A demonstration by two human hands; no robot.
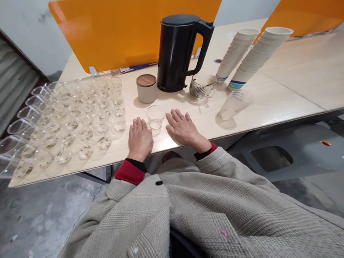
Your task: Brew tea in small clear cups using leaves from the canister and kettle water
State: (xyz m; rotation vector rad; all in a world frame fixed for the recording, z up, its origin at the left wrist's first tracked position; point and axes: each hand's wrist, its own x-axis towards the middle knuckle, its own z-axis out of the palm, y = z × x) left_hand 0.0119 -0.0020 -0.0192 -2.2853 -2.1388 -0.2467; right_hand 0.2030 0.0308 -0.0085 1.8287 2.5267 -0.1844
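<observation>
My left hand (140,139) lies flat on the table near its front edge, fingers stretched forward and holding nothing. My right hand (184,128) also rests palm down, its fingers pointing forward and to the left. Between the two stands a clear plastic cup (155,117), upright, with no visible filling. Just behind it is a grey canister (147,92) with a wooden lid. To the left of my left hand, rows of clear cups (85,150) cover the table end, many with small dark bits at the bottom.
A black electric kettle (173,56) stands behind the canister. Right of it are a ribbed glass cup (201,88) with a spoon-like item, two tilted-looking stacks of paper cups (259,59) and a clear plastic cup stack (233,104). An orange divider (106,34) borders the back.
</observation>
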